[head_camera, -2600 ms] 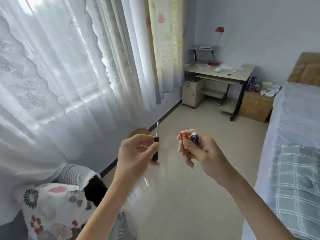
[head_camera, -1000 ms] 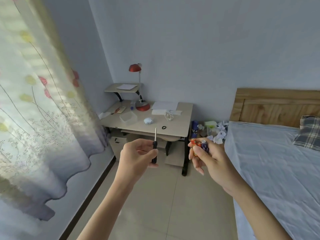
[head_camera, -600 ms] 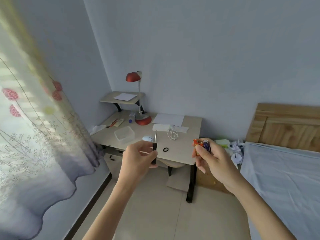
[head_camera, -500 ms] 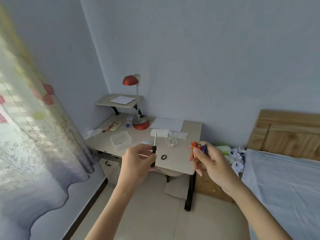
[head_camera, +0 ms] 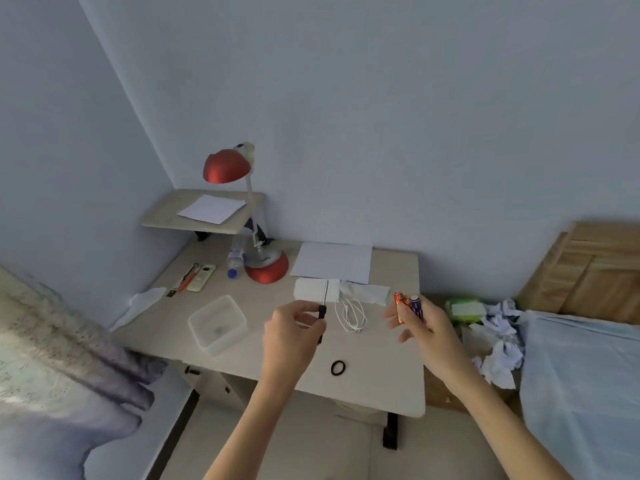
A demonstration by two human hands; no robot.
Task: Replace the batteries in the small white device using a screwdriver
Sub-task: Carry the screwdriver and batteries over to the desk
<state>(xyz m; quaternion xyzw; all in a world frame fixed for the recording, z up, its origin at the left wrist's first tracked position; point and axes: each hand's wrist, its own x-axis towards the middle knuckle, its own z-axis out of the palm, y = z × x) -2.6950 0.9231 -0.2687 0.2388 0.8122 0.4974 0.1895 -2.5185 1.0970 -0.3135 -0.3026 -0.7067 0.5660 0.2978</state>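
Black-handled, with a thin bare-metal shaft pointing up, the screwdriver (head_camera: 322, 310) sits in the left hand (head_camera: 292, 337), whose fingers (head_camera: 304, 308) are curled round the handle. The right hand (head_camera: 427, 332) pinches two cylindrical batteries (head_camera: 408, 305) upright between thumb and upper fingers; one is orange-red, the other dark blue, and the print on both is too small to read. Its lower fingers hang loose and apart.

Both hands hover above a pale wood-grain desk (head_camera: 381, 379). Just behind the screwdriver shaft lies a white rectangular block (head_camera: 310, 289); whether this is the small white device cannot be told. On the desk near it are a coiled white cable (head_camera: 351, 315), a black ring (head_camera: 338, 368), a clear, rounded plastic tub (head_camera: 218, 323), a sheet of paper (head_camera: 332, 261) and a glossy red lamp (head_camera: 227, 166) with a domed shade. Crumpled white paper (head_camera: 500, 344) is heaped between the desk and a bed (head_camera: 581, 382) with a smooth light-blue sheet.

Compared with half a second ago, the desk fills far more of the view and the hands are now over its top rather than short of its front edge. The grips on screwdriver and batteries are unchanged.
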